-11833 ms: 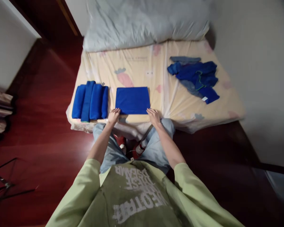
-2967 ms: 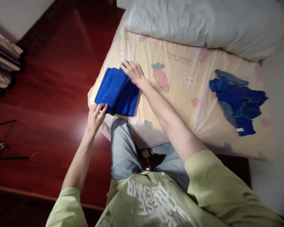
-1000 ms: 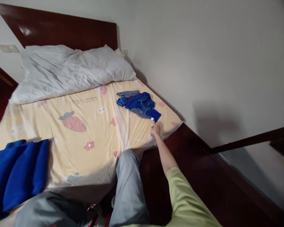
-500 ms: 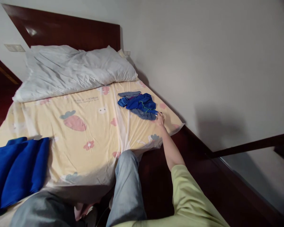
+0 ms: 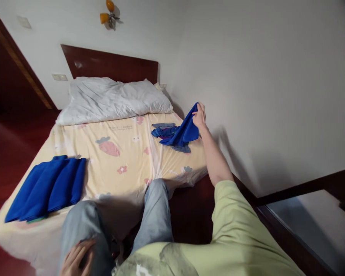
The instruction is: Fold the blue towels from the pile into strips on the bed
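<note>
A blue cloth (image 5: 186,124) hangs from my right hand (image 5: 199,115), its upper corner pinched between the fingers. The lower part of the cloth drapes over a small heap of garments. Grey-blue fabric (image 5: 181,148) pokes out beneath it, and a darker blue crumpled piece (image 5: 165,132) lies at the left of the heap. My left hand (image 5: 78,257) rests by my knee, fingers loosely bent and apart, holding nothing visible. Nearest to it on the bed are several folded blue cloths (image 5: 50,188), lying side by side and overlapping.
The bed (image 5: 132,165) has a yellow sheet with carrot and flower prints. A white quilt or pillow (image 5: 117,99) lies against the dark wooden headboard (image 5: 112,63). A wall (image 5: 261,96) runs along the right. A wall lamp (image 5: 110,17) hangs above the headboard.
My right hand has lifted the blue cloth up from the heap. My left hand has come into view at the bottom. The view has tilted up and shifted left, showing the wall lamp.
</note>
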`<state>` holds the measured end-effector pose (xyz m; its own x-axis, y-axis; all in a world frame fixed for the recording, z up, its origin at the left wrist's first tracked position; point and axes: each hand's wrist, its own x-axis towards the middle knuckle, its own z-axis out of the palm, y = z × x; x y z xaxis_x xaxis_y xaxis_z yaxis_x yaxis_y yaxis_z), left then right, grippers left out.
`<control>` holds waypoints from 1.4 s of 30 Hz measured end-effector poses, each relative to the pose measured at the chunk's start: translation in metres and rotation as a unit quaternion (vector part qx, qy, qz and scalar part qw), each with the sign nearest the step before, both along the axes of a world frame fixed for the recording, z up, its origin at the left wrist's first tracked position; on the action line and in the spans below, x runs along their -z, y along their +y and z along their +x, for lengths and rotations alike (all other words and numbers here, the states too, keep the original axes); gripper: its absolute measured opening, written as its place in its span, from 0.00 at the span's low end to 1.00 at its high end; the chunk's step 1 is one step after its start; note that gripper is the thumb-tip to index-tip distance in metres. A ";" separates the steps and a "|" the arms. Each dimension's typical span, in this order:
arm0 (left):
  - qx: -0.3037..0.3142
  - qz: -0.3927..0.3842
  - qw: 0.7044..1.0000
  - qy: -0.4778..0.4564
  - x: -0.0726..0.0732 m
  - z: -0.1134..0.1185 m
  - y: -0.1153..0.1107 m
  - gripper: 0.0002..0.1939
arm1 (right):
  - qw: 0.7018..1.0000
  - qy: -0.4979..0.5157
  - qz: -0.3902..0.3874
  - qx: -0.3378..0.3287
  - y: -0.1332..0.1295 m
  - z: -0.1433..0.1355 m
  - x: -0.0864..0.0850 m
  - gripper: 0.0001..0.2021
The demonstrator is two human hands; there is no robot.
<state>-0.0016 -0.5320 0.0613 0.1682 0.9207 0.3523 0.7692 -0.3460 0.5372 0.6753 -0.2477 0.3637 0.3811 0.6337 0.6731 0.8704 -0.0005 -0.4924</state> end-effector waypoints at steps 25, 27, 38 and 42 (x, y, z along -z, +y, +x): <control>0.219 -0.103 0.933 -0.266 -0.077 0.122 0.030 0.17 | 0.932 -0.210 0.138 -0.261 -0.123 -0.250 -0.118 0.26; 0.211 -0.078 0.928 -0.296 -0.102 0.133 0.045 0.20 | 0.919 -0.224 0.144 -0.291 -0.129 -0.273 -0.120 0.25; 0.172 0.048 0.951 -0.253 -0.137 0.168 0.102 0.36 | 0.925 -0.212 0.160 -0.272 -0.140 -0.337 -0.108 0.22; 0.160 0.049 0.945 -0.280 -0.141 0.170 0.106 0.33 | 0.927 -0.219 0.162 -0.258 -0.144 -0.357 -0.120 0.23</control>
